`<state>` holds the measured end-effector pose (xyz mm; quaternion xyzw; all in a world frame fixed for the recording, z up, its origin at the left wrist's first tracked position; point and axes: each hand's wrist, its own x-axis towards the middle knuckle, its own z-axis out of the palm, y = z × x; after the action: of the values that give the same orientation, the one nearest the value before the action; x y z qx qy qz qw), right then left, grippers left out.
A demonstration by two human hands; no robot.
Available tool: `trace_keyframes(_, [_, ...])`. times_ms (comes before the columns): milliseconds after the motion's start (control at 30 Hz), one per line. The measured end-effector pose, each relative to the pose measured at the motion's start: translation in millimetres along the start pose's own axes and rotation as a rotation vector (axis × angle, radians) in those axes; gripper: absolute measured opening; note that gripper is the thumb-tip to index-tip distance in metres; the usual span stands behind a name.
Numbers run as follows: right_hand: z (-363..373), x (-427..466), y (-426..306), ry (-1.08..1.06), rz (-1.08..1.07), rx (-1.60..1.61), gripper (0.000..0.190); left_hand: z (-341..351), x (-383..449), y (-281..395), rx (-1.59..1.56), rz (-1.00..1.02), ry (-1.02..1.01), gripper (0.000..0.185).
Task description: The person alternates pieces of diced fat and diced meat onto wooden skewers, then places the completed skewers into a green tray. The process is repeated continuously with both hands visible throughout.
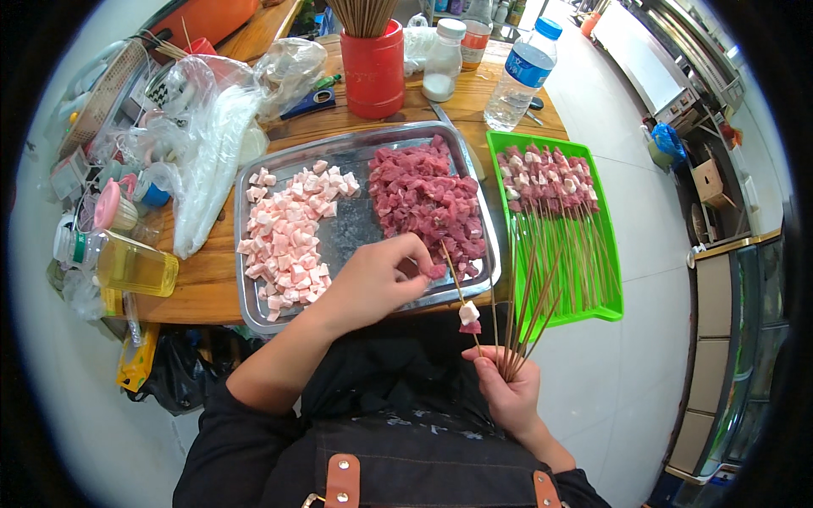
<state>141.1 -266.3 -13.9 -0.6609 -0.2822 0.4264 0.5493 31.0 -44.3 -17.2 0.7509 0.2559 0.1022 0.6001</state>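
My left hand [375, 276] pinches a small piece of red meat [437, 272] between thumb and fingertips, just left of a bamboo skewer [452, 270]. That skewer, held in my right hand [508, 384], carries one white fat cube [469, 313] with a red meat piece [470, 327] below it. Several bare skewers [524, 317] fan upward from the same right hand. Under my left hand lies a metal tray [356, 238], with a pile of diced pale fat [289, 235] on its left and diced red meat [425, 190] on its right.
Right of the metal tray, a green plastic tray [606, 254] holds several loaded skewers [549, 178]. Behind stand a red skewer holder [373, 76], a lidded jar [443, 63] and a water bottle [521, 76]. Plastic bags [216, 140] and an oil bottle [136, 263] crowd the left.
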Motion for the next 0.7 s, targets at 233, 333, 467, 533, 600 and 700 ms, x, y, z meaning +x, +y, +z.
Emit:
trace_keyframes(233, [6.2,5.3,2.5,-0.086,0.004,-0.065,0.015,-8.5,-10.7,-1.3,-0.868,-0.101,0.026,0.022])
trace_keyframes(333, [7.8,5.9,0.2,-0.119,0.005,-0.078,0.015,-8.3,-8.5,-4.1,-0.968,-0.173,0.097,0.018])
trace_keyframes(467, [6.2,3.4,3.1,-0.116,-0.026,-0.092,0.015,-13.8,-6.4,-6.2,-1.064,-0.224,0.163,0.011])
trace_keyframes(533, [7.9,2.4,1.2,-0.102,-0.030,-0.038,0.014,-17.1,-8.0,-11.6,-1.078,-0.211,0.152,0.010])
trace_keyframes(600, [8.8,3.3,-0.9,-0.121,-0.057,-0.052,0.014,-16.3,-8.6,-15.5,-1.078,-0.200,0.161,0.010])
trace_keyframes(700, [10.7,4.7,-0.6,-0.141,-0.070,-0.069,0.014,-16.4,-10.7,-16.4,-1.066,-0.185,0.178,0.011])
